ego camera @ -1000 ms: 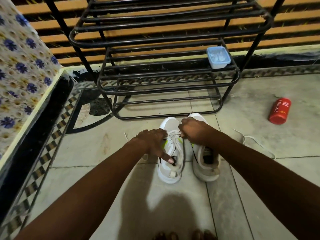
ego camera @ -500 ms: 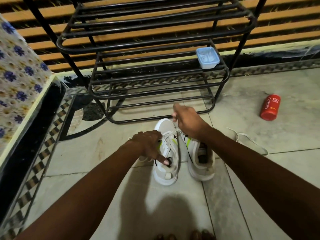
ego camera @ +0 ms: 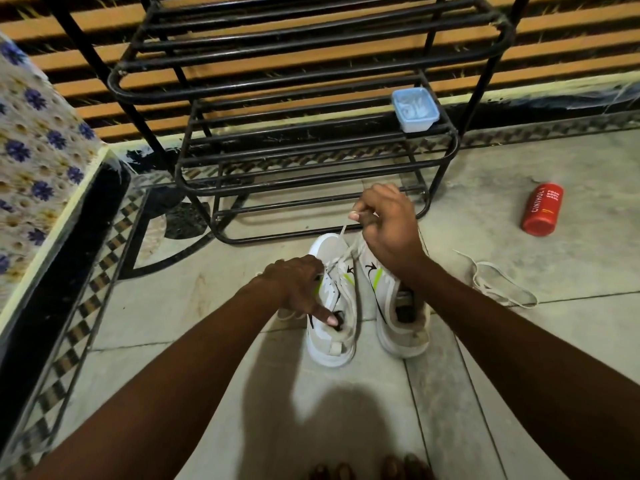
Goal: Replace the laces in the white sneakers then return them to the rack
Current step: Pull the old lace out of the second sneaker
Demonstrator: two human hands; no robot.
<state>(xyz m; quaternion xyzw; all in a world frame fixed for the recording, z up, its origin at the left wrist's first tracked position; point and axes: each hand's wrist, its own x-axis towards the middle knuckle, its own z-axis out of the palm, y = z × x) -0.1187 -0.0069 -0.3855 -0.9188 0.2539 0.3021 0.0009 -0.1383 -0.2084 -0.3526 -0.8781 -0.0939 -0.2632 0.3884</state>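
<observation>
Rack [ego camera: 145, 88]: holds a small blue tub [ego camera: 415, 109], no sneakers.
Left hand [ego camera: 298, 289]: on the left sneaker [ego camera: 329, 341], fingers curled, forefinger out to its collar; any grip I cannot tell.
Left sneaker: on the floor [ego camera: 173, 306], partly laced.
Lace [ego camera: 342, 233]: taut, up from its eyelets.
Right hand [ego camera: 388, 230]: pinches that lace above the toes.
Right sneaker [ego camera: 405, 337]: just beside; eyelets hidden by the arm.
Loose lace [ego camera: 498, 285]: on the floor, right of the pair.
Left to do: likely finish this lacing, see to the other shoe, shelve both.

rack [ego camera: 311, 81] is glossy black metal tubing, tub [ego camera: 415, 109] plasticky, sneakers [ego camera: 330, 306] matte fabric, floor [ego camera: 346, 410] smooth stone tile
</observation>
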